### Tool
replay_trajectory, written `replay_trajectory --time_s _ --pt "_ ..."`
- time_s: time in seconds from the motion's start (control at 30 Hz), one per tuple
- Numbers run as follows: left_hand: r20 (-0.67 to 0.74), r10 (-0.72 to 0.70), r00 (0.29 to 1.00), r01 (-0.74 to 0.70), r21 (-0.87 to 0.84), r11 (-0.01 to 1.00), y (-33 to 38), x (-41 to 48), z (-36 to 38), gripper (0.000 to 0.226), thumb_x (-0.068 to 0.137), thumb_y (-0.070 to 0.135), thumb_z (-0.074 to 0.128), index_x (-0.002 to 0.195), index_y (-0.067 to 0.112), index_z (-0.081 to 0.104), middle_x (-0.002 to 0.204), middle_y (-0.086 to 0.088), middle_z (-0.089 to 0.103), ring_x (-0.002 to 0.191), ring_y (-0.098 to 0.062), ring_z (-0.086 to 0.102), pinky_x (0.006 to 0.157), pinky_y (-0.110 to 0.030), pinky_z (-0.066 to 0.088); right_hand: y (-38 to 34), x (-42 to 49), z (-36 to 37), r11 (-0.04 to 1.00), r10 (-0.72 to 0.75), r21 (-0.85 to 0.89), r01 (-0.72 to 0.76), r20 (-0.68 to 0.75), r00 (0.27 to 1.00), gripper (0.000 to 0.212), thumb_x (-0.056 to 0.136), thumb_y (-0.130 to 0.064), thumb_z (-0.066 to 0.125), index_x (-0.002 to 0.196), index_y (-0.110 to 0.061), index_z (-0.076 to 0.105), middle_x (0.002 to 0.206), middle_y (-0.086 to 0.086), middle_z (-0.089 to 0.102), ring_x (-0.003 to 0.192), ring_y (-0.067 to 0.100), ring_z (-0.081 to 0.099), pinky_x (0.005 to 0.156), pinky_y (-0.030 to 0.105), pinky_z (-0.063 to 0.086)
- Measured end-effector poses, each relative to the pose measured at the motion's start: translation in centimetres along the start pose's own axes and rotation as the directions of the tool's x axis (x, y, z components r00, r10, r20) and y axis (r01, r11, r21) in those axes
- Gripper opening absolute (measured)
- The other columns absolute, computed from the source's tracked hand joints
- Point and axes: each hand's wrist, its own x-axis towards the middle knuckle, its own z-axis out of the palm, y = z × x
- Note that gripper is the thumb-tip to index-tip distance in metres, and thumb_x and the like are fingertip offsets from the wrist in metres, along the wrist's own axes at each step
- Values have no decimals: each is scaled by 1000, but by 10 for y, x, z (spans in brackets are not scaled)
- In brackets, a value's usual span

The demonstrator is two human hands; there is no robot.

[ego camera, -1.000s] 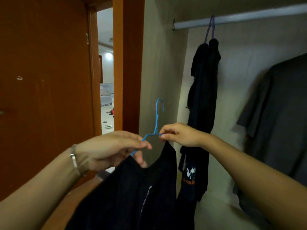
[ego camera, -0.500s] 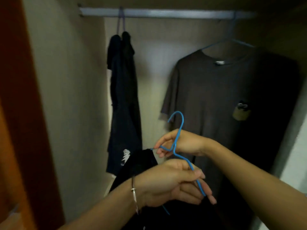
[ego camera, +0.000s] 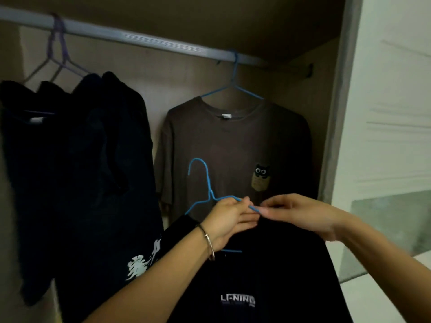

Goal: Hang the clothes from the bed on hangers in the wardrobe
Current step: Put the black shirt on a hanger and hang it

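Dark garments point(ego camera: 81, 171) hanging left of the grip, brown T-shirt point(ego camera: 233, 141) hanging behind it, both on rail point(ego camera: 140, 39) above. Black shirt point(ego camera: 256, 276) draping just below the grip. Blue hanger point(ego camera: 209, 186) rising above it. Left hand point(ego camera: 229, 220) and right hand point(ego camera: 300, 215) both pinching its sloping wire, fingertips nearly meeting.

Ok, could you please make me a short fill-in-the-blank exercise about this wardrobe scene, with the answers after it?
1. The left hand and the right hand pinch a wire hanger that is ____ in colour.
2. The black shirt under the hands bears the white lettering ____.
3. The bracelet sits on the ____ wrist.
4. On the rail, the dark clothes beside the brown T-shirt hang on hangers of ____ colour.
Answers: blue; LI-NING; left; purple.
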Motion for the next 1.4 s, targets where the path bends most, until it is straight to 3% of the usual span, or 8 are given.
replay_trajectory --time_s 0.1,0.2,0.33,0.4,0.67,0.87,1.1,1.4 --pt "1 25 1000 -25 207 978 9 23 -5 31 96 29 42 75 13 57 60 3 67 53 -1 64 57 -12 52 0 -3 -5 890 -98 -457 -5 -201 975 19 90 -26 57 72 -24 62 63 -8 57 55 -1 49 52 9 38" --pt "-193 115 974 -57 281 958 25 44 -37 32 96 28 42 72 13 56 46 5 65 42 1 59 48 -11 46 -1 -8 -12 834 -122 -547 -73 -311 942 16 92 -27 53 81 -23 65 61 -12 52 57 -1 47 52 10 35" --pt "-502 190 844 -42 291 956 26 52 -112 51 91 24 52 136 5 36 136 -11 49 120 -25 52 105 -34 41 -10 -15 -19 799 -119 -583 -150 -398 909 24 93 -25 51 100 -11 69 86 3 65 81 18 60 68 22 40" --pt "-607 166 777 -22 237 971 22 42 -136 73 89 24 55 146 8 11 148 -13 34 132 -29 39 112 -42 32 -16 -14 -20 793 -140 -585 -173 -451 882 23 93 -25 51 100 -11 69 97 10 68 93 25 62 72 26 40" --pt "-793 256 553 35 329 944 6 -21 -178 53 91 9 44 141 2 27 142 -20 41 127 -37 42 107 -38 32 -52 6 -18 827 -256 -549 -117 -554 792 24 92 -21 52 99 -8 70 99 14 70 98 29 62 72 24 37" --pt "-752 461 471 182 594 784 -2 -58 -194 70 84 4 55 145 13 21 156 -11 7 141 -33 13 114 -44 16 -84 33 -24 981 -123 -195 8 -588 800 20 92 -17 54 82 -8 68 63 3 55 55 12 47 50 25 34" --pt "-519 562 644 207 826 525 25 -5 -172 76 66 35 43 139 15 34 154 -9 17 143 -28 13 117 -45 11 -123 74 -35 983 -181 -105 149 -659 730 28 89 -15 57 62 -10 60 57 5 49 51 13 43 49 24 33" --pt "-221 661 717 -280 777 564 155 110 -96 52 93 22 47 141 11 30 151 -10 23 139 -23 25 114 -29 19 -186 119 -98 982 -176 -73 176 -693 699 32 89 -11 57 118 2 56 110 16 59 95 27 56 77 35 45"
